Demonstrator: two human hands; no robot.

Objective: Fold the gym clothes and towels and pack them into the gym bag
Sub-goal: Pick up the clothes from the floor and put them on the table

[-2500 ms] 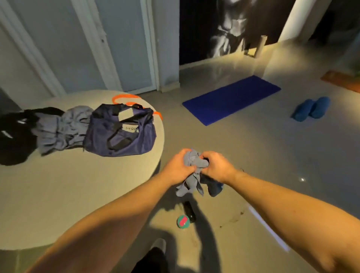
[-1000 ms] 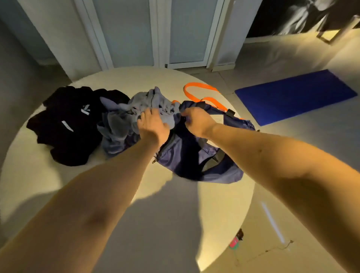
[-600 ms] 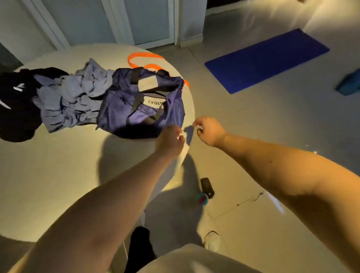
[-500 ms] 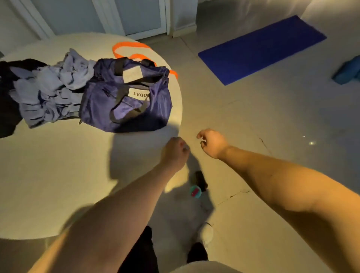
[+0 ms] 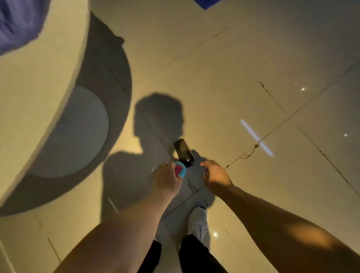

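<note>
Item: left hand (image 5: 167, 180). Reaches down toward the floor (image 5: 253, 64), back of the hand to the camera. Its thumb side meets a small teal-and-pink object (image 5: 180, 169); whether the fingers grip it or only touch it cannot be told.

Item: right hand (image 5: 216, 175). Low over the floor, just right of the object, fingers loosely curled, holding nothing. The two hands are apart.

Item: dark bottle (image 5: 183, 153). Lies on its side on the floor, its near end touching or just beside the teal-and-pink object, between the two hands and slightly beyond them.

Item: gym bag (image 5: 17, 23). Purple fabric, only a blurred corner showing at the upper left, resting on the desk (image 5: 48, 74), well apart from both hands.

Item: desk. Round, pale top; its disc base (image 5: 78, 132) stands on the floor beneath.

Item: blue mat (image 5: 206, 2). A sliver at the top edge, on the floor.

Item: white shoe (image 5: 197, 224) and dark trouser legs (image 5: 196, 255), bottom centre. The person's shadow falls across the tiles.
</note>
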